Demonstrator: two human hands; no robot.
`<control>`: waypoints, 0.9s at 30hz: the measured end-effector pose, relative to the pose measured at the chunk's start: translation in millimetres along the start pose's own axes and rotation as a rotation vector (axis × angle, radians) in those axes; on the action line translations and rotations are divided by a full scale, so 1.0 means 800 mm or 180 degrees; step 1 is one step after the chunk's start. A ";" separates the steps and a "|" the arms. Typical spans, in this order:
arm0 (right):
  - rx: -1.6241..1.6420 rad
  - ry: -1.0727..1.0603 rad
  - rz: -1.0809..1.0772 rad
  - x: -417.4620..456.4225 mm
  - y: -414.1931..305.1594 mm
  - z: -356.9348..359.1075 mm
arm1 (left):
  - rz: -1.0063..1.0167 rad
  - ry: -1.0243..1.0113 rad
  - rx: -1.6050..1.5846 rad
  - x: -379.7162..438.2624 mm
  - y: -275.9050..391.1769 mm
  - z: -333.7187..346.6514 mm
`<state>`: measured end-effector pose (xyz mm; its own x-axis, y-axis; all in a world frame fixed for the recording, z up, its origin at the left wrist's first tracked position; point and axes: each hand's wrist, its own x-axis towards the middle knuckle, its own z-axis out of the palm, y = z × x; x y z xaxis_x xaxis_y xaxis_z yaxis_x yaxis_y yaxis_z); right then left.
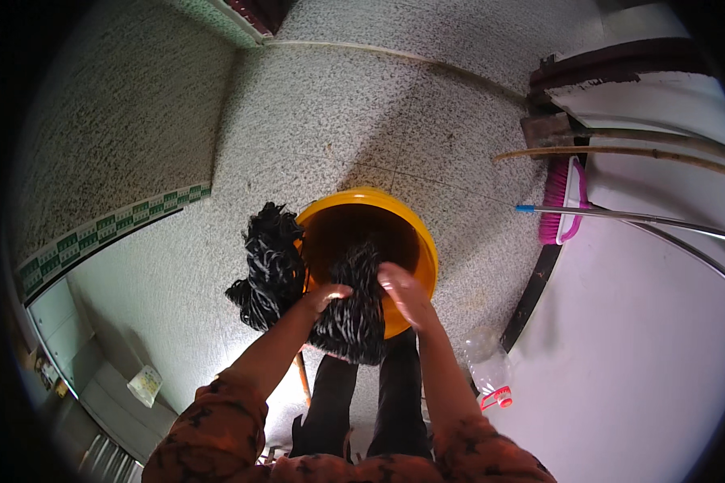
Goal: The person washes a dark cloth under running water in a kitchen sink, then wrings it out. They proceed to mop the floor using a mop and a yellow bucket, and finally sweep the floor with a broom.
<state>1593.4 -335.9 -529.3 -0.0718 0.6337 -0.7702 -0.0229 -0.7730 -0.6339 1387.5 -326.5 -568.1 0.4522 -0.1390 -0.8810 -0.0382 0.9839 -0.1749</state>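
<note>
A black string mop head point(356, 320) hangs over the near rim of a yellow bucket point(428, 253), its upper strands reaching into the dark interior. At its left side is my left hand point(329, 296), thumb against the strands and the other fingers hidden. My right hand point(406, 293) is at the right side of the strands, blurred, inside the bucket's near right rim; whether it grips them is unclear. More black mop strands point(272, 265) drape over the bucket's left rim, beside my left forearm. A wooden handle point(302, 378) shows below, left of my legs.
On the right, a pink-bristled broom point(559, 202), a metal pole point(634, 216) and a wooden stick point(616, 150) lean by the white wall. A clear plastic bottle point(486, 362) with a red cap is at lower right. A speckled block or wall point(127, 121) stands at left.
</note>
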 end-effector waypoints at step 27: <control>-0.0988 0.2048 -0.0300 0.080 0.030 0.035 | 0.1701 -0.0292 -0.0621 -0.003 -0.011 0.042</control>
<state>1560.5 -314.9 -592.1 0.5204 0.6621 -0.5393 0.2912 -0.7313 -0.6168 1416.9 -331.3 -549.9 0.4001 0.3906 -0.8291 -0.4425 0.8745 0.1985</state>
